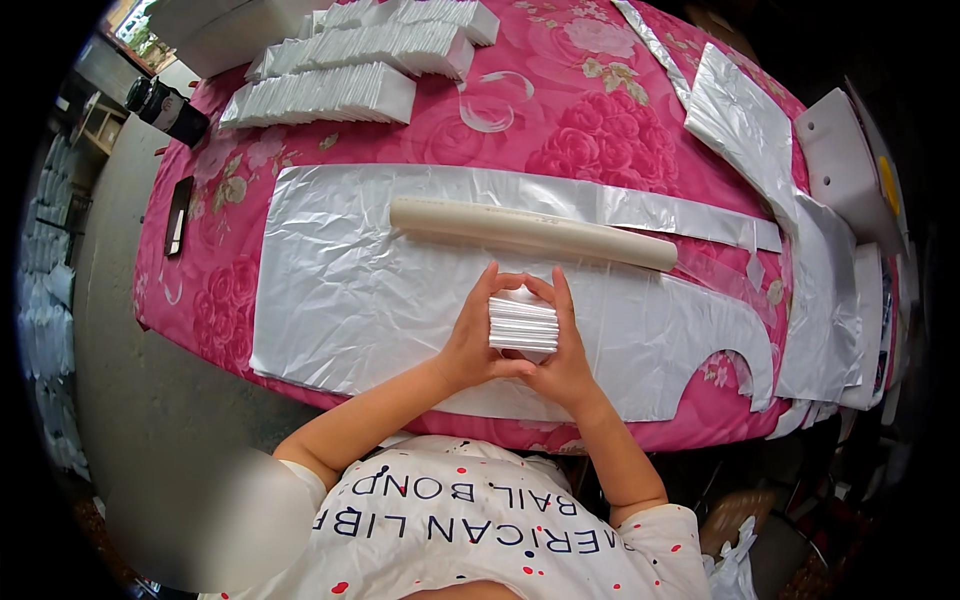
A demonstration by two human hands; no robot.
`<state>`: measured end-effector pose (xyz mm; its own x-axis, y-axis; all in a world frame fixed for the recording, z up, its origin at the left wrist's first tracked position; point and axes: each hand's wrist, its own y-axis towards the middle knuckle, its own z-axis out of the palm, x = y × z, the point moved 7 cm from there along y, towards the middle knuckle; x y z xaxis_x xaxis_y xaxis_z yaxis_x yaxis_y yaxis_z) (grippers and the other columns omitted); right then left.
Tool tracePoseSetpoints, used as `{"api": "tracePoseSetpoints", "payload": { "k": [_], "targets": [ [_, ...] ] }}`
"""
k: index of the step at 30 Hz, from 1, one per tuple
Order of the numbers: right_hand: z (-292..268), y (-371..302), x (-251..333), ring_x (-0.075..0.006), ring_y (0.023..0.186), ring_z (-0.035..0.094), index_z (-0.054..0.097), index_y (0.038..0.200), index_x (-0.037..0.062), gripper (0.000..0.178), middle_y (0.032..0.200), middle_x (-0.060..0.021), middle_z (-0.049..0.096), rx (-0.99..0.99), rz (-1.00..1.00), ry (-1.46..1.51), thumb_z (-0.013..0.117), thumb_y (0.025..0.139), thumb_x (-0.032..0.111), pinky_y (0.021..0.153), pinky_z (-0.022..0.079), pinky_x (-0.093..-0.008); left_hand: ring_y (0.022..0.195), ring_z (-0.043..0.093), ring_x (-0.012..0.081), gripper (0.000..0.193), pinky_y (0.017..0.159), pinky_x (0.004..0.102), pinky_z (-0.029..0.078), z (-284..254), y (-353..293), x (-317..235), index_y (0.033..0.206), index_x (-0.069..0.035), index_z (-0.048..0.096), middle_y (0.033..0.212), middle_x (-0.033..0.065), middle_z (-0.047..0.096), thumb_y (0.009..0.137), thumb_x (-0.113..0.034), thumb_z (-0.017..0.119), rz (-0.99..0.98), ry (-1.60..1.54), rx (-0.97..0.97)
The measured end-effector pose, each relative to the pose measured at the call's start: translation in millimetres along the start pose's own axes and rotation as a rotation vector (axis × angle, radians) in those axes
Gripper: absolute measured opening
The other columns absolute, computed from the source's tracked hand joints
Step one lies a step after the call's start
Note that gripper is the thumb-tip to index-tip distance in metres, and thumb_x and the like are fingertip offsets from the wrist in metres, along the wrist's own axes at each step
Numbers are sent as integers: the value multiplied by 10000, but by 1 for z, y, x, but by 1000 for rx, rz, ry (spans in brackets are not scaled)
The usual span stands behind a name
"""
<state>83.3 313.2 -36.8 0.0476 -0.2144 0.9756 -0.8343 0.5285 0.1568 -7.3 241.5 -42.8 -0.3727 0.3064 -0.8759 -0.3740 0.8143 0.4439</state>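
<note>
Between my two hands is a small stack of folded white plastic sheets [523,326], its layered edges facing up. My left hand [472,335] presses on its left side and my right hand [568,352] on its right, with fingertips and thumbs nearly meeting around it. Under the hands lies a large flat layer of silvery-white plastic film [340,290], wrinkled, with a curved cutout near its right end. A long cream-coloured tube [530,232] rests across the film just beyond my fingers.
Rows of folded white packets [320,98] stand at the far left on the pink floral tablecloth [600,130]. A dark phone [179,216] and a black bottle [168,110] are at the left edge. More film [745,120] and white foam boxes [845,150] occupy the right side.
</note>
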Motion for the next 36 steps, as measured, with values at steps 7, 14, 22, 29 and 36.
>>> {"api": "tracePoseSetpoints", "payload": {
  "k": [7, 14, 22, 29, 36],
  "targets": [
    [-6, 4, -12, -307, 1170, 423, 46, 1441, 75, 998, 1310, -155, 407, 7, 33, 0, 666, 661, 5, 1001, 327, -393, 1139, 419, 318, 792, 984, 412, 330, 6, 13, -3, 1322, -36, 254, 1226, 171, 408, 666, -60, 697, 2, 211, 83],
    [-8, 4, -18, -290, 1139, 455, 111, 1432, 55, 916, 1233, -151, 459, -1, 216, 15, 637, 684, -9, 985, 346, -379, 1080, 449, 338, 542, 1009, 454, 305, 5, 7, -4, 1191, -43, 389, 1132, 157, 463, 703, 4, 622, 14, 251, 120],
    [-15, 32, 22, -288, 1158, 454, 190, 1404, 14, 857, 1230, -180, 455, -35, 84, -202, 689, 709, 59, 982, 356, -389, 828, 556, 362, 280, 755, 432, 440, -57, 69, -46, 963, -24, 540, 848, 169, 574, 713, -73, 657, -83, 417, 21],
    [17, 147, 57, -352, 1205, 387, 306, 1346, -20, 762, 1284, -217, 416, -46, -286, -534, 700, 720, 159, 1001, 334, -404, 790, 595, 391, 313, 688, 424, 467, -152, 167, 12, 923, 35, 533, 823, 234, 606, 714, -165, 651, -298, 637, -147],
    [65, 271, -15, -416, 1231, 347, 286, 1323, -93, 834, 1326, -300, 341, 5, -189, -647, 736, 698, 230, 1029, 305, -425, 807, 596, 413, 386, 722, 442, 477, -193, 207, 95, 901, 55, 517, 850, 263, 606, 709, -249, 658, -406, 881, -196]
  ]
}}
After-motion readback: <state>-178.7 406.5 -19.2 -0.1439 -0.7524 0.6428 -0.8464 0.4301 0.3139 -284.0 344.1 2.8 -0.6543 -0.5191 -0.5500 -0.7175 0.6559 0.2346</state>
